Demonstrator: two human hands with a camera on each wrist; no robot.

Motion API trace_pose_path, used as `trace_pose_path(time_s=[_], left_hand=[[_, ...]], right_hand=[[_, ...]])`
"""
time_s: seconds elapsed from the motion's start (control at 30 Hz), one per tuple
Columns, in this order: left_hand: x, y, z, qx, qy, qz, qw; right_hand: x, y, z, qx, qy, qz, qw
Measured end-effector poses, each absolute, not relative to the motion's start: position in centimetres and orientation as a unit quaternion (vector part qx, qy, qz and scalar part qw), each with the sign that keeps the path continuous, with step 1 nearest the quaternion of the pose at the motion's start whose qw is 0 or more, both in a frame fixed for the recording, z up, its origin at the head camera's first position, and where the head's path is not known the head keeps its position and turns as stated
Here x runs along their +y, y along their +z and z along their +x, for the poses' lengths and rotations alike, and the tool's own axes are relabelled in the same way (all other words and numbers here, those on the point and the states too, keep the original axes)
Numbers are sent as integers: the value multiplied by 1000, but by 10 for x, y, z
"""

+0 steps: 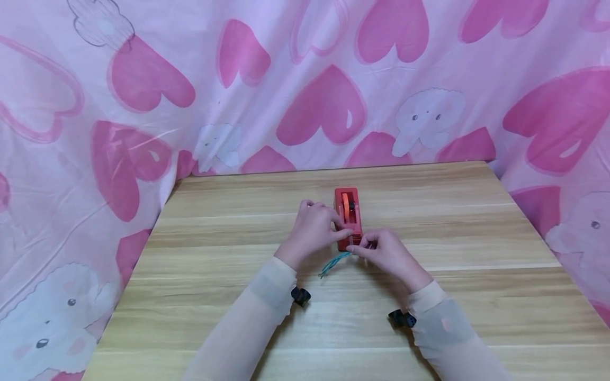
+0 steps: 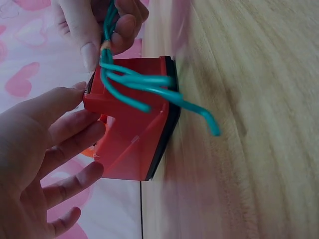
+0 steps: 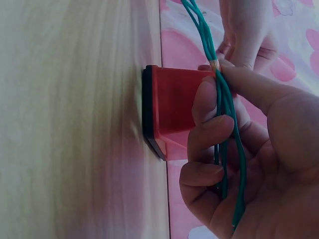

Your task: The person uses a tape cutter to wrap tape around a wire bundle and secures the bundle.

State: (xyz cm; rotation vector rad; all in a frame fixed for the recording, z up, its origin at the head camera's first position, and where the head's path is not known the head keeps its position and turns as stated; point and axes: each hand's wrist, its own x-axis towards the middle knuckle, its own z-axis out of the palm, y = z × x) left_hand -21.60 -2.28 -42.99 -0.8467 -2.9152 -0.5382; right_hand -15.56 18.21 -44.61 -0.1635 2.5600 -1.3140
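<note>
A red tape dispenser [image 1: 340, 245] with a black base stands on the table, an orange roll [image 1: 346, 205] inside it. My left hand [image 1: 312, 227] is at its front end; in the left wrist view the thumb lies at the cutter edge and fingers touch the side. My right hand [image 1: 388, 256] pinches a bundle of green wires [image 1: 335, 261] just in front of the dispenser. In the right wrist view, the wires [image 3: 240, 174] run down across the palm behind curled fingers. A small orange-tan band [image 2: 105, 45] wraps the bundle close to the right thumb.
The wood-grain table [image 1: 214, 296] extends around both forearms. Behind it and at its sides hangs a pink curtain [image 1: 329, 32] with heart prints. A small black device [image 1: 301, 297] sits at the left cuff, and another black device [image 1: 402, 319] at the right cuff.
</note>
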Motion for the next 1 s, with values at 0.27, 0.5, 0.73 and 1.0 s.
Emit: trace_pose_path(time_s=[0.27,0.5,0.73,1.0], left_hand=[[-21,-429,-218,-949,-170,-266,19],[-22,-430,-218,-948,-171,-266,20],[-22,-430,-217,-949,-170,-265,24],[-21,-432,-215,-950,-181,-254,23]], right_hand=[[179,-450,-157,885,-447,-24,127],[176,-448,-158,895,-429,-15,122],[174,-446,-158,893,-432,-5,122],[174,-444,-158,892,-433,2,131]])
